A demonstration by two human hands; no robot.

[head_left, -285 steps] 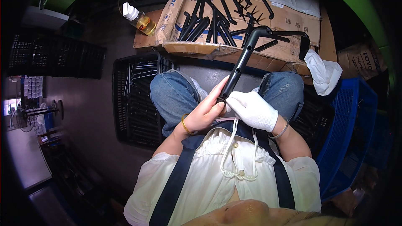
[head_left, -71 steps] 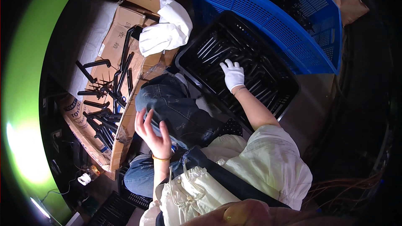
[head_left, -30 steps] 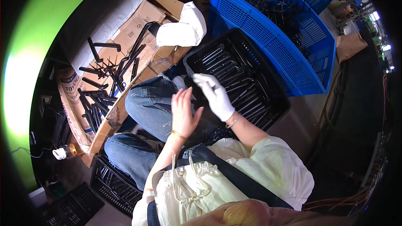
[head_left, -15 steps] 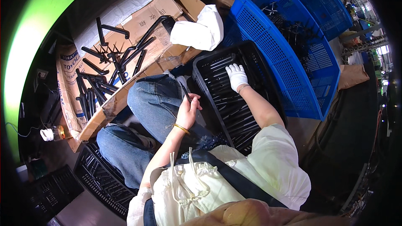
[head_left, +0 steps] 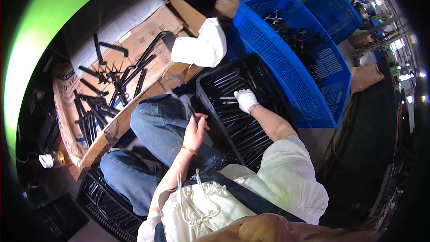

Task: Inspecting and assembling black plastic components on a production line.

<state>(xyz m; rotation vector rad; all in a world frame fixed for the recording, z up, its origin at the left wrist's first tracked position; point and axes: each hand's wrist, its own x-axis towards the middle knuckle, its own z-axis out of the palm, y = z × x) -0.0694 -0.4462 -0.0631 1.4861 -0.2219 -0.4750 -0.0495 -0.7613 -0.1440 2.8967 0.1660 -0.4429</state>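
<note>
My bare left hand (head_left: 195,132), with a gold bangle at the wrist, is closed around a slim black stick-like piece (head_left: 192,111) above my knee; its exact kind does not show. My right hand (head_left: 246,100) wears a white glove and reaches into a black plastic crate (head_left: 219,127). Its fingers are curled over the end of a black rod (head_left: 226,97), one of several that lie side by side in the crate. The glove hides how much of the rod is gripped.
A cardboard tray (head_left: 127,121) with black angled parts (head_left: 96,112) stands at the left, a white cloth (head_left: 201,47) on its corner. A large blue crate (head_left: 286,60) with spiky black parts is beyond my right hand. Another black crate (head_left: 107,206) is at lower left; a bottle (head_left: 51,159) stands nearby.
My right hand has gone from lying flat with fingers spread to curled, and has shifted nearer within the crate. The left hand keeps the black piece. The whole view has shifted slightly.
</note>
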